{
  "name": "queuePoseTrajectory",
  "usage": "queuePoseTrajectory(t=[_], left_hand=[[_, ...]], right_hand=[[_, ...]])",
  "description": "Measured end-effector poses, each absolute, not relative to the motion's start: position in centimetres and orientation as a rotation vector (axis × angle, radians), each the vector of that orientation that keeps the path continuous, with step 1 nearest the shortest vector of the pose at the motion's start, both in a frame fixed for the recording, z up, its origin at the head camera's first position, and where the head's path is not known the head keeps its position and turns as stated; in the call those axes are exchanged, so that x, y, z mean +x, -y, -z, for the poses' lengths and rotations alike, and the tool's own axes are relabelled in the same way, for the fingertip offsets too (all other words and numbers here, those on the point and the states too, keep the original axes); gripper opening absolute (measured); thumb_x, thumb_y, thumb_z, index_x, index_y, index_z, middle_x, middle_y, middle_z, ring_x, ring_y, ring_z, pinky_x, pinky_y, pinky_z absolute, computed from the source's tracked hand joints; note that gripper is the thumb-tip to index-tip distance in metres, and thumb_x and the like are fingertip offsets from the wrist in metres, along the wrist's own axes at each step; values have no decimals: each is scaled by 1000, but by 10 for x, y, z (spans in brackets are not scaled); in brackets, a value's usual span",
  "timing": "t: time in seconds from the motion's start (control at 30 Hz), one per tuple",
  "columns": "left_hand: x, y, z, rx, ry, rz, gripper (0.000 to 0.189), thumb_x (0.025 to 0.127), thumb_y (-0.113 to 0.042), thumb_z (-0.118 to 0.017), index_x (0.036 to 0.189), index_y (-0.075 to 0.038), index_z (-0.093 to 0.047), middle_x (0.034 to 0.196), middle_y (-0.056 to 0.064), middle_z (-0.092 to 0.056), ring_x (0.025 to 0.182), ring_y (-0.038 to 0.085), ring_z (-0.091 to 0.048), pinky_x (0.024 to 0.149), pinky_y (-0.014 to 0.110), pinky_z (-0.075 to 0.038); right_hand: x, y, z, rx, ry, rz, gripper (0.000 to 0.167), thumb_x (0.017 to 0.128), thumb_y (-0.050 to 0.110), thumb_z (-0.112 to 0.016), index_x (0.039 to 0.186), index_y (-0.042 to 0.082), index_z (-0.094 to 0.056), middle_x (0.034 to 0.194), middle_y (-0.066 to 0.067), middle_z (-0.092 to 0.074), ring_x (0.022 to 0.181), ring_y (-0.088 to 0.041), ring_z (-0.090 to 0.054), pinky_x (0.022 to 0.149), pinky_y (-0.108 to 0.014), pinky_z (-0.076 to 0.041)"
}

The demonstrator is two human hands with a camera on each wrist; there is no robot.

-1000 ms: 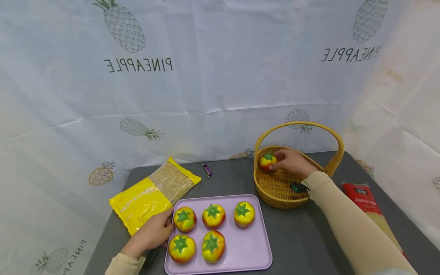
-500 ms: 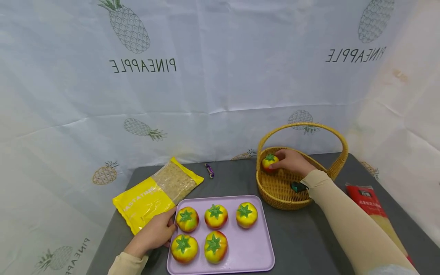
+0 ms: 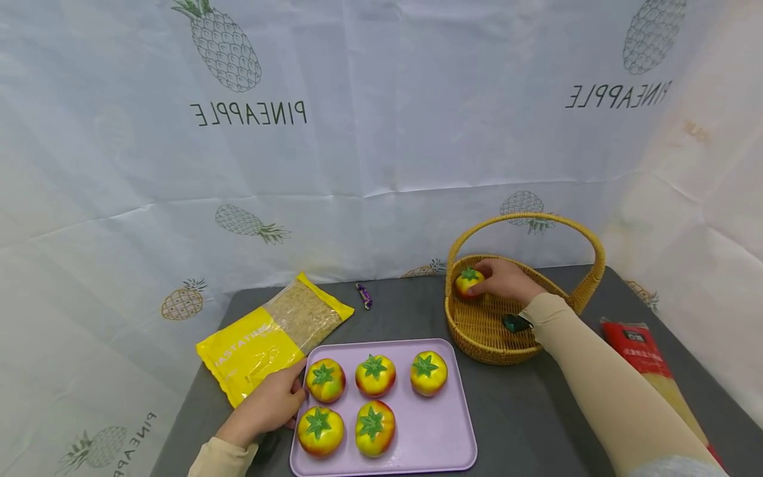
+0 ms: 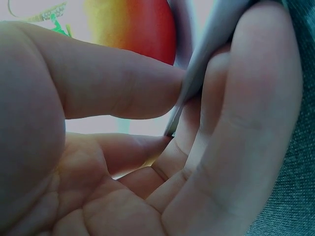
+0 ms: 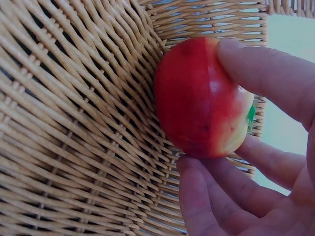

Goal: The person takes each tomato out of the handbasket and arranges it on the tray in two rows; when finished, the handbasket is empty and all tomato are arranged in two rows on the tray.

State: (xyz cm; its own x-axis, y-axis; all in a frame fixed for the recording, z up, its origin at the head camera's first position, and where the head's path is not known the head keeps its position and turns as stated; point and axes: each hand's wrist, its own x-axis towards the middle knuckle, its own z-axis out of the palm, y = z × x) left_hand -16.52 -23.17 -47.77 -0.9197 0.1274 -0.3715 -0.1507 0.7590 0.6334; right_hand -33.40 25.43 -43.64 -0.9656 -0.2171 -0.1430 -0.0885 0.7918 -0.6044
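My right hand (image 3: 507, 281) reaches into the wicker basket (image 3: 485, 351) and holds a red-and-yellow toy tomato (image 3: 467, 283) with a green leafy top. In the right wrist view, thumb and fingers lie on opposite sides of that tomato (image 5: 192, 98), close against the woven wall. My left hand (image 3: 268, 402) grips the left edge of a lilac tray (image 3: 432, 437). The left wrist view has the thumb on one side of the tray's rim (image 4: 197, 69) and fingers on the other. Several similar toy tomatoes (image 3: 373, 428) sit on the tray in two rows.
A yellow bag (image 3: 253, 351) of grain-like food lies behind my left hand. A small purple-wrapped candy (image 3: 363, 296) rests near the table's back edge. Right of the basket, a red bag (image 3: 638, 348) lies partly behind my right forearm. The basket's tall handle (image 3: 524, 215) arches over it.
The view has shifted slightly, moving everything a little rightward in the picture. Both hands keep their places, the right on the tomato in the basket and the left on the tray's edge.
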Motion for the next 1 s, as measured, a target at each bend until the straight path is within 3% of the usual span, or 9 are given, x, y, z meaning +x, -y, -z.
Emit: queuePoseTrajectory(t=[0.3, 0.73, 1.0], left_hand=[[-165, 232, 481, -15, -2559, -966, 68, 101, -14, -71, 163, -5, -44, 86, 8, -57, 62, 23, -62, 56, 33, -58], [-165, 233, 481, -17, -2572, -944, 67, 101, -13, -70, 163, -5, -45, 85, 8, -58, 61, 23, -62, 55, 34, -56], [-166, 233, 479, 24, -2593, -966, 68, 101, -11, -69, 163, -2, -44, 82, 7, -57, 58, 22, -62, 53, 33, -56]], right_hand=[[-309, -259, 425, -303, -2814, 917, 76, 94, 42, -83, 153, 1, -56, 153, -27, -59, 138, -46, -58, 113, -63, -50], [-256, -255, 400, -359, -2883, 926, 78, 89, 51, -86, 151, 10, -60, 137, -14, -71, 121, -33, -68, 101, -54, -60], [-219, -245, 388, -442, -2911, 993, 72, 89, 47, -88, 147, 12, -64, 132, -11, -72, 117, -31, -70, 99, -53, -62]])
